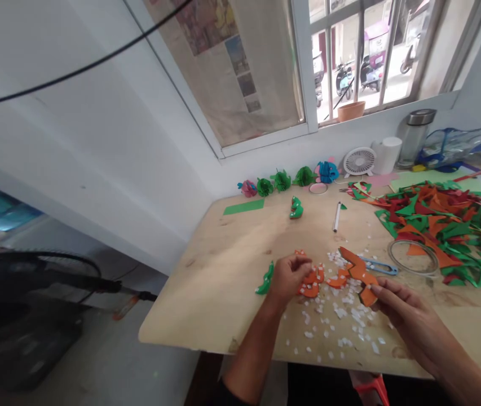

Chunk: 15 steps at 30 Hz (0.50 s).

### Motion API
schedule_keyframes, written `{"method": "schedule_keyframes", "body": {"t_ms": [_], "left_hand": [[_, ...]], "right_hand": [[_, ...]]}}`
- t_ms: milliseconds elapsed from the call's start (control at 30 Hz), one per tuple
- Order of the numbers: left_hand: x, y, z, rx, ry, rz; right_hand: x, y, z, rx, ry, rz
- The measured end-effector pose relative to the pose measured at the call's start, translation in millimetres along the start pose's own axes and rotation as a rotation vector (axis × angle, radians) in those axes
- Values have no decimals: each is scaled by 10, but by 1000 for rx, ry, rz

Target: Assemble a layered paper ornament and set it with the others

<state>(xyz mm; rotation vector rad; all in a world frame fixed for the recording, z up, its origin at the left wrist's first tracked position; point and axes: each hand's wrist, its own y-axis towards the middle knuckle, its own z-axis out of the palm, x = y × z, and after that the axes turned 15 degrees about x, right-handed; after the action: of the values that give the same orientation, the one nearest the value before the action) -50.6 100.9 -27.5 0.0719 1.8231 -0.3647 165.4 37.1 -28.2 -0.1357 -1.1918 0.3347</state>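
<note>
In my right hand point(405, 307) I pinch an orange paper cutout point(361, 270) with wavy edges, holding it above the table. My left hand point(288, 276) is closed, thumb against fingertips; what it pinches, if anything, is too small to make out. Beneath and beside it lie orange cutouts point(310, 288) dotted with white bits, partly hidden by the fingers. A green cutout point(265, 279) rests just left of that wrist. Small white pieces point(344, 310) are scattered between my hands. A blue, long-handled tool point(379, 265) lies behind the raised cutout.
A heap of red, green and orange paper scraps point(443, 220) covers the right side, with a roll of tape point(413, 256) before it. A white pen point(336, 217) and green piece point(296, 207) lie mid-table. Folded paper figures point(282, 180) and a small fan point(359, 162) line the wall.
</note>
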Motion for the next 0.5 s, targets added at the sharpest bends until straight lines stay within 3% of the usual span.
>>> {"method": "schedule_keyframes", "body": {"t_ms": [233,367,500], "left_hand": [[-55,971,-522,-204,344,1],[-73,1410,-599,-198,523,-22],[-54,1684,-599,-157,653,-35]], "right_hand": [[62,48,7,-66,156,32],[77,30,-17,-37,216,87],[102,21,-49,-56,195,103]]}}
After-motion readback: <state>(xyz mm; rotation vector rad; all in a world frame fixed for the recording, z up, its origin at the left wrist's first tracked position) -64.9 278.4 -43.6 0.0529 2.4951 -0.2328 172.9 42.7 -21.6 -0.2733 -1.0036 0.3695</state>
